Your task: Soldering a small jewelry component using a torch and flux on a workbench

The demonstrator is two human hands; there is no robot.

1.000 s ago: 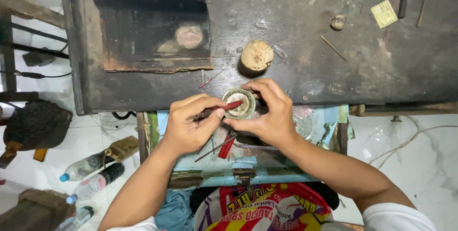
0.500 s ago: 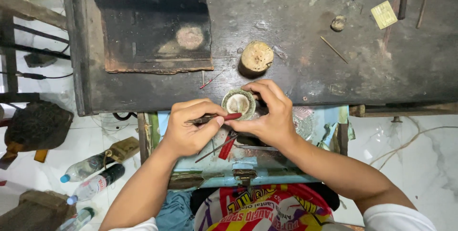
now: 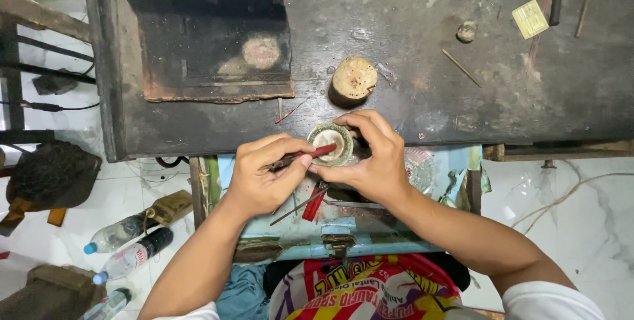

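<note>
My right hand (image 3: 370, 158) grips a small round metal piece (image 3: 330, 142) with a pale middle, holding it against the near edge of the dark workbench (image 3: 409, 89). My left hand (image 3: 261, 175) pinches a thin red-handled tool (image 3: 305, 155) like a pen; its tip lies at the round piece's lower left rim. Both hands sit close together over an open pale blue drawer (image 3: 343, 227).
A round wooden peg (image 3: 354, 78) stands on the bench just beyond the hands. A scorched dark slab (image 3: 211, 39) lies at left. Thin sticks, a yellow card (image 3: 530, 19) and rods lie at right. Red tools (image 3: 314, 202) rest in the drawer. Plastic bottles (image 3: 129, 244) lie on the floor.
The left hand has drawn the red tool a little down and leftward across the round piece. The right hand has kept its hold and place.
</note>
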